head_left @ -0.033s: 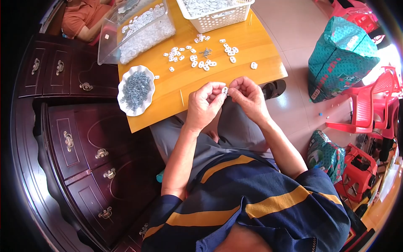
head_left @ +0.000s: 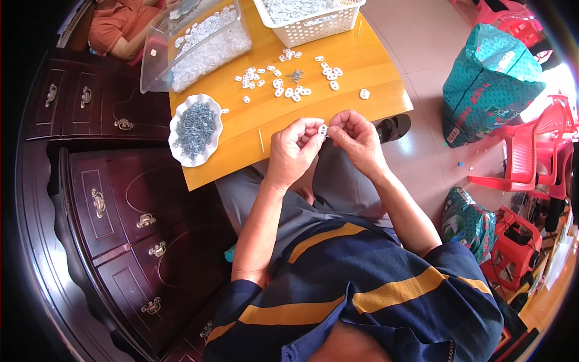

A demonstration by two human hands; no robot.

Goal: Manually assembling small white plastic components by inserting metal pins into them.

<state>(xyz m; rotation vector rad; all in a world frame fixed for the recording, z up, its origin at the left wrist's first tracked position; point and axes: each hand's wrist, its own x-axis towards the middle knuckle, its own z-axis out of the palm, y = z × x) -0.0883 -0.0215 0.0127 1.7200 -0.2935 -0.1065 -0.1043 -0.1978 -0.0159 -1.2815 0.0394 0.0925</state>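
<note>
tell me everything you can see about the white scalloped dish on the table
The white scalloped dish is a shallow oval plate with a wavy rim, glossy like ceramic or plastic. It lies flat near the left corner of the wooden table, its lower edge close to the table's front edge. It is heaped with small grey metal pieces, too small to identify. One small white part lies just beside its right rim. Neither hand touches it.

the tabletop point(head_left: 362, 66) is smooth, glossy yellow wood. at its ten o'clock a glazed white dish point(head_left: 176, 130) holds dull grey metal bits point(head_left: 196, 123). the scattered small pieces point(head_left: 289, 90) look like matt white plastic. the cabinet point(head_left: 108, 199) at eight o'clock is dark polished wood with brass-like handles.
</note>
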